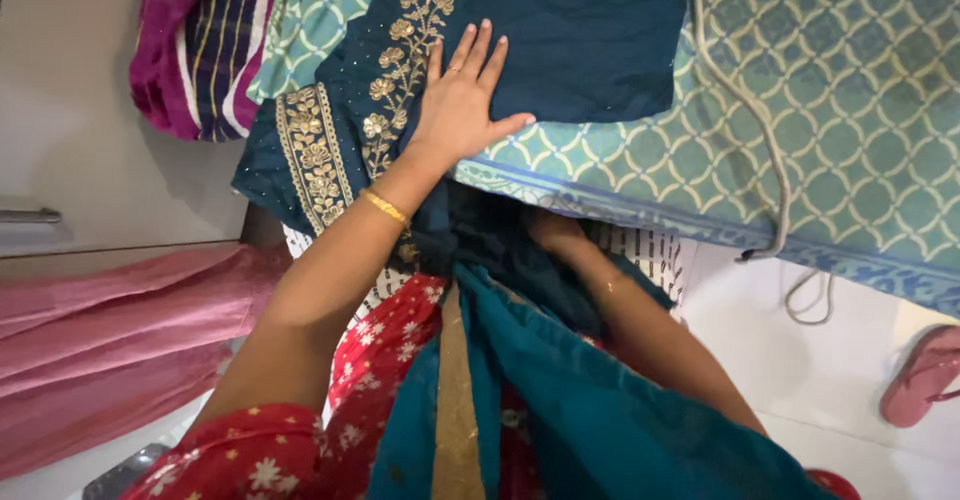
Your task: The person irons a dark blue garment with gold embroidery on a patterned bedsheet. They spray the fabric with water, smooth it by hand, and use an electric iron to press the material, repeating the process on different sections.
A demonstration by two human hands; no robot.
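A dark teal embroidered garment (pixel 520 50) is spread on the bed (pixel 850 110). It is pressed flat by the left hand (pixel 462 100), fingers splayed. The right hand (pixel 555 232) is tucked under the garment's hanging edge; its grip cannot be told.

A bed sheet (pixel 850 110) with a green and blue lattice pattern covered the bed, and its blue border ran along the front edge. The floor (pixel 800 380) beside it was white and looked smooth. A pink slipper (pixel 925 375) lay there near the right edge. At the left stood a pale cupboard door (pixel 70 110) with a metal handle (pixel 28 216).
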